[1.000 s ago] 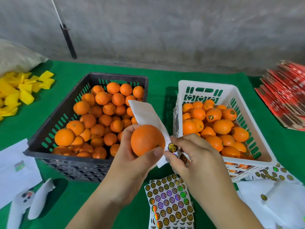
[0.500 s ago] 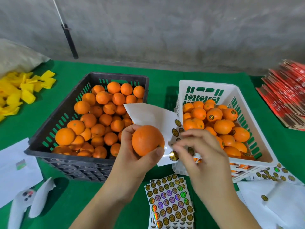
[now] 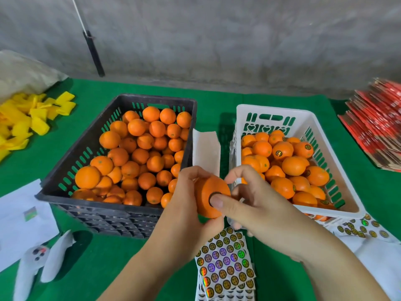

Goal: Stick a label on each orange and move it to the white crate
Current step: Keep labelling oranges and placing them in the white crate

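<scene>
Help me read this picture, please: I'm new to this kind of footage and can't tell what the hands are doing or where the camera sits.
There is no machine here. A person wears a camera on the head, looking forward and down, so you see their own two bare hands from above.

The left hand grips an orange and also holds a white backing sheet that sticks up behind it. The right hand presses a round sticker onto the orange with its thumb.

On the green table, the black crate on the left holds oranges with no stickers showing. The white crate on the right holds oranges, several showing stickers. Sticker sheets lie near the wrists. Yellow pieces sit far left, a red stack far right, and white papers at lower left.
</scene>
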A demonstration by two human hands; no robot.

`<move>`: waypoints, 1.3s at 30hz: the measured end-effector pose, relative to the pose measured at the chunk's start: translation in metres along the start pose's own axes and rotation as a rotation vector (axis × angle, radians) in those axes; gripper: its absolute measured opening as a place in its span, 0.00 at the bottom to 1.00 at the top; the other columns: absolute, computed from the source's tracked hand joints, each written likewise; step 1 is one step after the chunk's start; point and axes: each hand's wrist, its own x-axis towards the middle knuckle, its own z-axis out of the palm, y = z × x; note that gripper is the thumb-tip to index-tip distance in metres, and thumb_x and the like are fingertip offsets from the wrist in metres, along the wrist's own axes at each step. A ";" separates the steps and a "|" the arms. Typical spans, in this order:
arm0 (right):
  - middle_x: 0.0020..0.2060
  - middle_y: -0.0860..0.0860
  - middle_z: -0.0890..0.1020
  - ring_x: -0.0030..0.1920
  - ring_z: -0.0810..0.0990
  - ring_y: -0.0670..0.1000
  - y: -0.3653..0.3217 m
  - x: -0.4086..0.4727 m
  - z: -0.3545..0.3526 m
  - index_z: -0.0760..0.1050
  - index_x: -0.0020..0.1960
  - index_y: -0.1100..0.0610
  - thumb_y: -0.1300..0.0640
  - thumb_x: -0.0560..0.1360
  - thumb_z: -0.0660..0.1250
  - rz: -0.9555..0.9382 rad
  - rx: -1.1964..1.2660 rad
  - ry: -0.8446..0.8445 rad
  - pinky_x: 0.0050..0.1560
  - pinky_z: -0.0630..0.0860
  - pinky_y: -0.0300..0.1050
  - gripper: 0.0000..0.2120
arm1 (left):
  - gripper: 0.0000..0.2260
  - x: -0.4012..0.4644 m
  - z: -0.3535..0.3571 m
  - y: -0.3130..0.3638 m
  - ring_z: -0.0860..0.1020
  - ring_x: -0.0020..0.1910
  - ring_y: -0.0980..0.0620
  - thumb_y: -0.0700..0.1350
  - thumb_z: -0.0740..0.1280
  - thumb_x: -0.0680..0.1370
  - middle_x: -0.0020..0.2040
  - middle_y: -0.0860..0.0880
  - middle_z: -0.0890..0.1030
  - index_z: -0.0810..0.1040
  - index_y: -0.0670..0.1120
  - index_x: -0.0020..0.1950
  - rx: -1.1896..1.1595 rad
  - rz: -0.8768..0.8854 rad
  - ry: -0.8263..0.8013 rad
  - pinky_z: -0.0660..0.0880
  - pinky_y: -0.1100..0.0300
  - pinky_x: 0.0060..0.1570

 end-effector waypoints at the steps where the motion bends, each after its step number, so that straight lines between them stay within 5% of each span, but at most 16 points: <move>1: 0.47 0.49 0.84 0.45 0.86 0.48 0.004 -0.001 0.001 0.74 0.61 0.38 0.35 0.69 0.75 0.044 0.150 -0.064 0.42 0.80 0.47 0.23 | 0.27 -0.001 0.000 0.002 0.79 0.53 0.55 0.53 0.75 0.74 0.58 0.63 0.72 0.61 0.67 0.64 0.060 0.049 0.000 0.79 0.62 0.46; 5: 0.59 0.49 0.84 0.52 0.87 0.58 0.027 -0.007 0.015 0.78 0.66 0.41 0.46 0.72 0.78 -0.073 0.371 0.081 0.49 0.84 0.49 0.24 | 0.32 0.004 0.003 -0.001 0.74 0.65 0.58 0.55 0.74 0.76 0.69 0.58 0.64 0.59 0.53 0.74 0.158 0.176 -0.067 0.74 0.68 0.57; 8: 0.60 0.46 0.84 0.57 0.86 0.55 0.041 -0.010 0.018 0.79 0.66 0.43 0.42 0.69 0.80 -0.138 0.343 0.197 0.53 0.84 0.49 0.28 | 0.50 0.009 0.004 -0.007 0.72 0.74 0.46 0.67 0.81 0.63 0.71 0.49 0.70 0.62 0.48 0.76 -0.074 -0.027 -0.061 0.73 0.49 0.70; 11: 0.57 0.46 0.85 0.51 0.87 0.54 0.047 -0.009 -0.004 0.81 0.63 0.44 0.35 0.60 0.85 -0.127 0.410 0.224 0.48 0.84 0.47 0.34 | 0.39 0.006 0.008 -0.007 0.65 0.78 0.35 0.52 0.75 0.77 0.80 0.44 0.62 0.55 0.57 0.81 -0.214 0.135 -0.046 0.67 0.32 0.72; 14: 0.61 0.48 0.84 0.52 0.87 0.53 0.049 -0.005 -0.031 0.80 0.63 0.42 0.33 0.54 0.86 -0.072 0.428 0.389 0.51 0.83 0.49 0.40 | 0.26 0.011 0.007 -0.006 0.67 0.76 0.35 0.45 0.65 0.85 0.77 0.40 0.66 0.58 0.47 0.79 -0.425 0.151 0.042 0.68 0.39 0.73; 17: 0.72 0.44 0.75 0.67 0.78 0.48 0.045 0.007 -0.040 0.70 0.75 0.39 0.32 0.66 0.77 0.037 0.198 0.583 0.64 0.75 0.50 0.40 | 0.20 0.018 0.006 -0.012 0.71 0.73 0.38 0.40 0.65 0.84 0.74 0.43 0.71 0.66 0.47 0.75 -0.539 0.078 0.101 0.72 0.43 0.70; 20: 0.72 0.47 0.78 0.71 0.77 0.51 0.048 0.002 -0.035 0.73 0.75 0.46 0.45 0.84 0.67 -0.046 0.368 0.469 0.64 0.76 0.50 0.21 | 0.15 0.019 0.002 -0.022 0.74 0.70 0.39 0.38 0.64 0.84 0.70 0.44 0.75 0.74 0.50 0.70 -0.616 -0.025 0.068 0.74 0.42 0.67; 22: 0.59 0.42 0.86 0.62 0.84 0.46 0.047 0.010 -0.016 0.84 0.62 0.43 0.54 0.85 0.67 -0.056 0.393 0.205 0.67 0.79 0.52 0.10 | 0.16 0.024 0.000 -0.027 0.76 0.66 0.37 0.37 0.63 0.84 0.66 0.42 0.77 0.76 0.53 0.67 -0.568 -0.094 0.025 0.76 0.37 0.63; 25: 0.45 0.31 0.86 0.47 0.85 0.31 0.056 0.020 -0.003 0.87 0.47 0.32 0.75 0.79 0.64 -0.140 0.461 0.341 0.47 0.81 0.29 0.35 | 0.18 0.039 -0.008 -0.049 0.75 0.63 0.31 0.39 0.65 0.84 0.68 0.38 0.75 0.71 0.50 0.73 -0.501 -0.089 -0.106 0.74 0.29 0.59; 26: 0.49 0.35 0.88 0.49 0.86 0.36 0.054 0.025 -0.003 0.87 0.50 0.35 0.72 0.79 0.66 -0.187 0.504 0.370 0.45 0.82 0.31 0.30 | 0.21 0.047 -0.013 -0.061 0.76 0.65 0.34 0.39 0.65 0.84 0.71 0.42 0.74 0.68 0.50 0.76 -0.502 -0.084 -0.127 0.78 0.36 0.61; 28: 0.56 0.50 0.88 0.54 0.89 0.52 0.063 0.029 -0.003 0.86 0.59 0.45 0.57 0.76 0.71 -0.215 0.555 0.396 0.47 0.86 0.47 0.14 | 0.21 0.070 -0.027 -0.093 0.77 0.62 0.41 0.39 0.64 0.84 0.71 0.49 0.74 0.67 0.51 0.76 -0.365 -0.154 -0.034 0.78 0.50 0.61; 30: 0.58 0.52 0.88 0.56 0.88 0.57 0.070 0.031 -0.006 0.84 0.63 0.47 0.47 0.72 0.75 -0.186 0.551 0.447 0.50 0.85 0.57 0.20 | 0.18 0.104 -0.038 -0.135 0.78 0.58 0.41 0.36 0.62 0.83 0.67 0.47 0.75 0.71 0.49 0.72 -0.020 -0.310 0.066 0.75 0.50 0.57; 33: 0.59 0.54 0.87 0.58 0.87 0.58 0.070 0.038 0.001 0.83 0.65 0.48 0.37 0.66 0.81 -0.148 0.564 0.407 0.52 0.85 0.58 0.31 | 0.22 0.146 -0.050 -0.199 0.72 0.69 0.37 0.40 0.61 0.81 0.71 0.41 0.72 0.70 0.49 0.75 0.723 -0.620 -0.372 0.72 0.45 0.67; 35: 0.59 0.55 0.87 0.58 0.87 0.60 0.076 0.043 0.007 0.83 0.64 0.49 0.36 0.66 0.81 -0.135 0.577 0.408 0.51 0.85 0.58 0.31 | 0.27 0.158 -0.060 -0.230 0.67 0.73 0.38 0.41 0.66 0.79 0.74 0.43 0.67 0.66 0.51 0.77 1.130 -0.585 -0.676 0.69 0.43 0.70; 39: 0.60 0.53 0.87 0.60 0.86 0.58 0.085 0.045 0.008 0.82 0.67 0.47 0.35 0.67 0.81 -0.126 0.545 0.444 0.64 0.77 0.70 0.32 | 0.35 0.166 -0.073 -0.265 0.64 0.75 0.39 0.40 0.70 0.79 0.78 0.47 0.64 0.57 0.54 0.82 1.396 -0.455 -0.790 0.71 0.48 0.66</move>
